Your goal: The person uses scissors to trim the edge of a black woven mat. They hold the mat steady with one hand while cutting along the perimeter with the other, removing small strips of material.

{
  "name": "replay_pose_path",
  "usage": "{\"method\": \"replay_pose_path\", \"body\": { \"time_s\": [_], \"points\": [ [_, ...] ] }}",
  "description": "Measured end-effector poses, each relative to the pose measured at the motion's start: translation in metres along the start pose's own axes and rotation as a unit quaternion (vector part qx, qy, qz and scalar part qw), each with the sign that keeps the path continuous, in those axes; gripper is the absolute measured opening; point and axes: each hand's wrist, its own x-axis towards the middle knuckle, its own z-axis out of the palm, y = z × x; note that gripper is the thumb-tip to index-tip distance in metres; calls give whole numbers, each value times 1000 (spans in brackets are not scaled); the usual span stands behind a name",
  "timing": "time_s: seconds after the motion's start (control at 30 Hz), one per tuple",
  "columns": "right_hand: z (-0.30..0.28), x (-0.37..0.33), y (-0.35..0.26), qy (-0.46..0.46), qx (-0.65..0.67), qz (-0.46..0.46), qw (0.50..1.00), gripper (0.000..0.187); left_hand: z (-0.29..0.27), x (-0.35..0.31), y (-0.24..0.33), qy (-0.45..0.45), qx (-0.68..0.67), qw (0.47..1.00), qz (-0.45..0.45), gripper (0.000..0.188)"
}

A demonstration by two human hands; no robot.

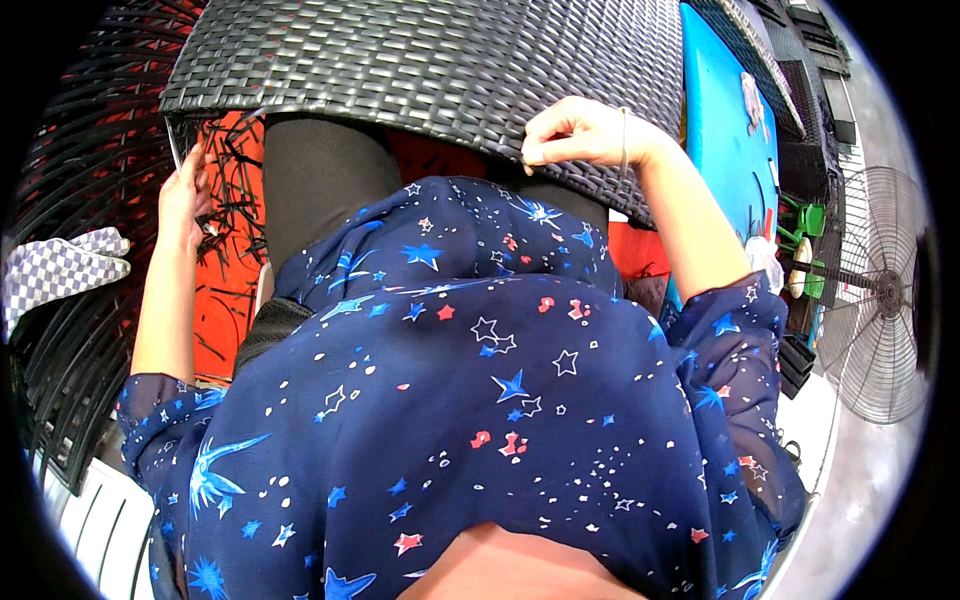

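A black woven wicker panel point(430, 60) lies across my lap, its curved lower edge toward me. My right hand point(580, 135) is at that edge, right of the middle, with fingers curled and thumb and forefinger pinched together. Whatever is between those fingertips is too small to make out. Below the panel's lower left corner, my left hand point(185, 200) is raised with its fingers bent together beside the corner's frame. Its palm side is partly turned away, and I cannot make out what it holds.
Black strip scraps point(235, 190) litter a red surface point(215, 300) at the left. Dark curved strands point(80, 200) and a checkered glove point(65, 265) are farther left. To the right are a blue surface point(725, 130), green items point(805, 220) and a standing fan point(885, 295).
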Motion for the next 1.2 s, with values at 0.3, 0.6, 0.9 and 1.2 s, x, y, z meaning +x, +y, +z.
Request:
{"method": "replay_pose_path", "body": {
  "time_s": [0.3,0.6,0.9,1.2],
  "points": [
    [31,-7,-13,365,58,129,920,34,13,-2,-34,-105,-134,981,-97,33],
    [92,-165,189,813,-51,182,551,29,32,17,-39,-268,-429,862,2,27],
    [107,-138,187,605,540,151,566,71,9,12,-14,-227,-463,856,-15,32],
    [105,-130,143,553,472,216,652,64,21,22,-2,-176,-413,892,-64,24]
  ]
}}
